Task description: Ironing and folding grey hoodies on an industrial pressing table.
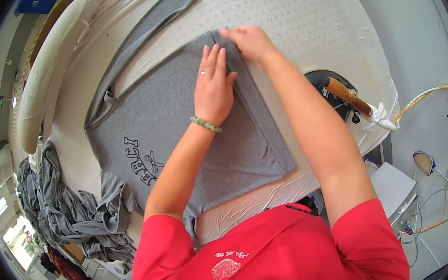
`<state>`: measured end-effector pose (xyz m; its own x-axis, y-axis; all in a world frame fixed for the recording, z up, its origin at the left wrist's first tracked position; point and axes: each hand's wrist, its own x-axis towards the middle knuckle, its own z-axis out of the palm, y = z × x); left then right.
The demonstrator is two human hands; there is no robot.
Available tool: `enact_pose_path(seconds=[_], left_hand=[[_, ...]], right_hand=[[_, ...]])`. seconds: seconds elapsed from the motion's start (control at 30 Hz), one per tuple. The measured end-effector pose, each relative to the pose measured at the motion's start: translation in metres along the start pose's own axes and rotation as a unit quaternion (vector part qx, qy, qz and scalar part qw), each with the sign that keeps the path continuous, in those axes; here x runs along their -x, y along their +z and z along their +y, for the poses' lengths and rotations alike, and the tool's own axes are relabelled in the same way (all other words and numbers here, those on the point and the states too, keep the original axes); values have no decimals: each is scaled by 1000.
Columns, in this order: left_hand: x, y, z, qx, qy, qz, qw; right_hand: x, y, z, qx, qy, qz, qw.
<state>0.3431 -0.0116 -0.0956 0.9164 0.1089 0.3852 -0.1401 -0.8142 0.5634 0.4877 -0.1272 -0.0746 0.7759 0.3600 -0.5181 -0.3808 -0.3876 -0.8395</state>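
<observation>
A grey sweatshirt (177,106) with dark lettering and a small bow print lies spread on the covered table. One of its sleeves stretches toward the far edge. My left hand (214,84), wearing a ring and a beaded bracelet, rests flat on the fabric near the hem band, fingers extended. At the hem's far corner, my right hand (250,43) has its fingers closed on the edge of the sweatshirt; the fingertips are slightly blurred.
An iron (348,95) with a wooden handle sits on a dark rest at the right, its cord (427,93) trailing off the table. A heap of grey garments (71,208) hangs at the left edge. A pale padded arm (53,75) stands at the far left.
</observation>
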Motion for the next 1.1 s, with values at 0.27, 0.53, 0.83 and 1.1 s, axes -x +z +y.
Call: enact_pose_path(seconds=[0.27, 0.53, 0.83, 1.1], left_hand=[[1, 24, 14, -85, -41, -70, 993], [-5, 51, 20, -195, -75, -58, 976], [69, 30, 88, -117, -34, -132, 984], [126, 30, 131, -81, -36, -144, 986]], right_hand=[[57, -20, 48, -175, 145, -91, 969], [263, -56, 132, -4, 151, -149, 977], [291, -42, 175, 97, 77, 41, 991], [310, -31, 144, 348, 17, 82, 934]])
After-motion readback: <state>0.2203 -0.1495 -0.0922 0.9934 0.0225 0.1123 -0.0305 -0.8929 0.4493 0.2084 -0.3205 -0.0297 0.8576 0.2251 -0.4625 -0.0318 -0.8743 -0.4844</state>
